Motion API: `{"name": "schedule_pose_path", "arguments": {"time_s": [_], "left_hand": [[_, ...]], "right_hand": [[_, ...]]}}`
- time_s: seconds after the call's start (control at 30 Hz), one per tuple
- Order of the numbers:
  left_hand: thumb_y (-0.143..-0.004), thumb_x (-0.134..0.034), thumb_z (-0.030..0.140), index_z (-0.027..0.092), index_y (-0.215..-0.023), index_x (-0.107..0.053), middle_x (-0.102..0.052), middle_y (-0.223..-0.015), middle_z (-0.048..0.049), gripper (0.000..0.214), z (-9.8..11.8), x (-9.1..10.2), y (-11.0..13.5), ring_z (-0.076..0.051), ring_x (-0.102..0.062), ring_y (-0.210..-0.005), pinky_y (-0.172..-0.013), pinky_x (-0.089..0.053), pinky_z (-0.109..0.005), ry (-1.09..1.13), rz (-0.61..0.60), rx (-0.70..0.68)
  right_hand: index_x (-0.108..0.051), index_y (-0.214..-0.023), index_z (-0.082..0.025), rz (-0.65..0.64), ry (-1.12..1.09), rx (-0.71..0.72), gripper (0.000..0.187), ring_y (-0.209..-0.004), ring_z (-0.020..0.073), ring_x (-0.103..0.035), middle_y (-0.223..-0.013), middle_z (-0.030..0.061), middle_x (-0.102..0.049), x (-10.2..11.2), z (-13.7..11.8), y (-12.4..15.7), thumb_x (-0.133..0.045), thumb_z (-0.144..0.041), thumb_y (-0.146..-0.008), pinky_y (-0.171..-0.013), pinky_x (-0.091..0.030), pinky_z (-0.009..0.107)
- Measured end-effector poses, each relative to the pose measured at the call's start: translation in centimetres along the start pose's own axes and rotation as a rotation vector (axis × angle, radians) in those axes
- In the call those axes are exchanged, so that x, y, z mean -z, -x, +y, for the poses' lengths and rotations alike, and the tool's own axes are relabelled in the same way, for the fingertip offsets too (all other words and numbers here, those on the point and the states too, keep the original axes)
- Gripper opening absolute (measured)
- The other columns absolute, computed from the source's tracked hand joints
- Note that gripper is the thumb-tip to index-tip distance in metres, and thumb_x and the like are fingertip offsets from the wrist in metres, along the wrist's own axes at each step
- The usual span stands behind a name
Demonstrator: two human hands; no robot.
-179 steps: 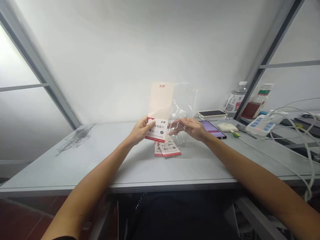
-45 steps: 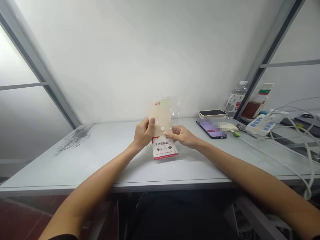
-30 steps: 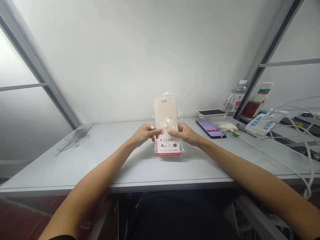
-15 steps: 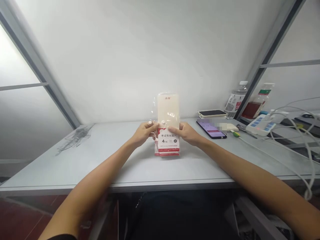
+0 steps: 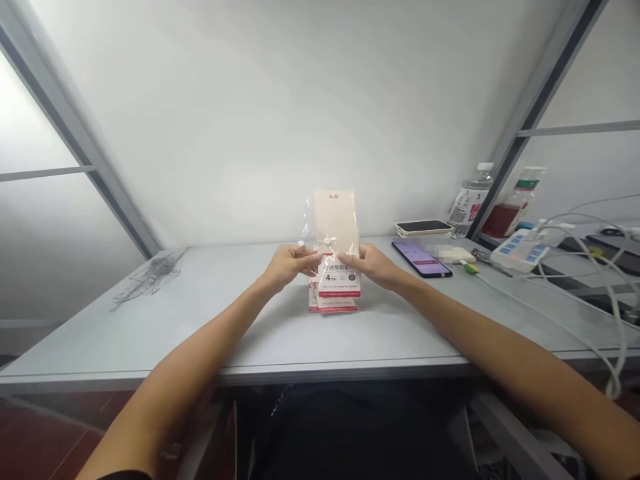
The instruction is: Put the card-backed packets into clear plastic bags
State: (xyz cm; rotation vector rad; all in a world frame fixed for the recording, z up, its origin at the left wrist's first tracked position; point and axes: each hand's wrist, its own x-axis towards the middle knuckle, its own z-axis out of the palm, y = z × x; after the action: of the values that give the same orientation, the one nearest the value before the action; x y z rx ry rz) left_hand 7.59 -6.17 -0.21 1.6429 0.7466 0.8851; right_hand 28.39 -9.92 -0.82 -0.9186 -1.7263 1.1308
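A ruler set packet (image 5: 338, 220) in a clear plastic sleeve stands upright at the middle of the desk, its cream upper part above a white and red printed band. My left hand (image 5: 294, 261) is closed at its left edge, thumb on the front and fingers bent behind. My right hand (image 5: 373, 265) grips the right edge, thumb across the printed front. Similar red and white packets (image 5: 338, 306) show behind and below it, partly hidden. How far they rise behind the front packet cannot be seen.
Crumpled clear plastic wrap (image 5: 153, 272) lies on the desk (image 5: 200, 333) at left. To the right are a lit phone (image 5: 421, 259), another phone (image 5: 424, 227), a clear bottle (image 5: 470, 203), a bottle of red liquid (image 5: 515, 203), a power strip (image 5: 520, 249) and loose white cables (image 5: 619, 320).
The front packet's lower edge has risen slightly and shows more of the packets behind. My left thumb has shifted a little to the right, onto the packet's front. My right hand keeps its grip.
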Motion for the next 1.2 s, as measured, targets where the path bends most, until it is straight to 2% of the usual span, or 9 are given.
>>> {"name": "schedule_pose_path", "arguments": {"time_s": [0.07,0.17,0.27,0.37,0.5,0.57,0.73,0.97,1.2], "left_hand": [[-0.064,-0.071,0.042,0.010,-0.082,-0.069,-0.067,-0.069,-0.0061,0.037,0.06,-0.06,0.00,-0.013,-0.061,-0.063,-0.063,-0.052,-0.029,-0.042,0.053,-0.017],[-0.067,-0.068,0.047,0.010,-0.091,-0.067,-0.067,-0.073,-0.0070,0.044,0.16,-0.14,0.03,-0.013,-0.061,-0.060,-0.058,-0.051,-0.027,-0.044,0.080,-0.053],[-0.073,-0.053,0.060,0.009,-0.097,-0.065,-0.068,-0.081,-0.0110,0.058,0.28,-0.03,0.05,-0.014,-0.061,-0.061,-0.051,-0.050,-0.026,0.050,0.056,-0.085],[-0.073,-0.042,0.069,0.008,-0.092,-0.064,-0.066,-0.076,-0.0114,0.068,0.30,0.23,0.02,-0.015,-0.060,-0.061,-0.047,-0.048,-0.025,0.150,0.028,-0.080],[-0.071,-0.052,0.063,0.010,-0.072,-0.062,-0.061,-0.062,-0.0045,0.054,0.09,0.15,-0.07,-0.011,-0.056,-0.053,-0.048,-0.046,-0.023,0.094,-0.035,-0.104],[-0.070,-0.058,0.059,0.011,-0.067,-0.060,-0.058,-0.059,-0.0017,0.047,0.02,-0.15,-0.10,-0.009,-0.054,-0.051,-0.048,-0.045,-0.022,0.042,-0.042,-0.099],[-0.072,-0.059,0.053,0.011,-0.067,-0.062,-0.060,-0.063,-0.0022,0.042,0.16,-0.67,-0.11,-0.009,-0.055,-0.055,-0.050,-0.045,-0.021,-0.040,-0.011,-0.079],[-0.072,-0.060,0.049,0.012,-0.060,-0.062,-0.058,-0.057,-0.0017,0.040,-0.07,-0.44,-0.21,-0.008,-0.050,-0.050,-0.051,-0.044,-0.022,-0.044,0.004,-0.068],[-0.072,-0.060,0.049,0.012,-0.058,-0.060,-0.058,-0.056,-0.0012,0.040,-0.19,-0.30,-0.30,-0.008,-0.050,-0.051,-0.052,-0.042,-0.023,-0.043,-0.033,-0.067]], "right_hand": [[-0.065,-0.097,-0.015,0.015,0.044,0.006,0.041,-0.083,0.0221,-0.063,-0.094,0.0091,-0.068,0.04,0.01,-0.05,-0.060,-0.050,-0.075,-0.069,-0.050,0.033],[-0.066,-0.098,-0.015,0.056,0.109,-0.005,0.042,-0.080,0.0223,-0.064,-0.093,0.0087,-0.069,0.10,0.12,-0.14,-0.060,-0.050,-0.075,-0.066,-0.050,0.032],[-0.066,-0.095,-0.015,0.078,0.117,-0.019,0.043,-0.075,0.0213,-0.064,-0.088,0.0088,-0.069,0.14,0.18,-0.21,-0.061,-0.051,-0.074,-0.060,-0.050,0.029],[-0.065,-0.099,-0.015,0.050,0.097,-0.006,0.043,-0.075,0.0206,-0.064,-0.090,0.0093,-0.069,0.10,0.12,-0.21,-0.061,-0.050,-0.075,-0.058,-0.050,0.028],[-0.065,-0.099,-0.014,-0.034,0.075,0.031,0.042,-0.081,0.0219,-0.064,-0.093,0.0093,-0.069,-0.15,0.04,-0.12,-0.059,-0.049,-0.077,-0.067,-0.051,0.032],[-0.065,-0.099,-0.013,-0.068,0.066,0.033,0.042,-0.081,0.0221,-0.065,-0.093,0.0096,-0.069,-0.33,0.06,-0.04,-0.059,-0.048,-0.076,-0.068,-0.051,0.033],[-0.065,-0.096,-0.014,-0.079,0.118,0.018,0.037,-0.083,0.0219,-0.064,-0.092,0.0078,-0.069,-0.64,0.13,0.15,-0.059,-0.045,-0.077,-0.070,-0.050,0.033],[-0.065,-0.095,-0.014,-0.094,0.146,0.041,0.035,-0.083,0.0226,-0.064,-0.092,0.0079,-0.069,-0.82,0.30,0.24,-0.058,-0.044,-0.078,-0.071,-0.051,0.034],[-0.066,-0.094,-0.016,-0.109,0.159,0.037,0.035,-0.082,0.0230,-0.065,-0.090,0.0063,-0.070,-0.75,0.62,0.21,-0.060,-0.045,-0.076,-0.070,-0.052,0.034]]}}
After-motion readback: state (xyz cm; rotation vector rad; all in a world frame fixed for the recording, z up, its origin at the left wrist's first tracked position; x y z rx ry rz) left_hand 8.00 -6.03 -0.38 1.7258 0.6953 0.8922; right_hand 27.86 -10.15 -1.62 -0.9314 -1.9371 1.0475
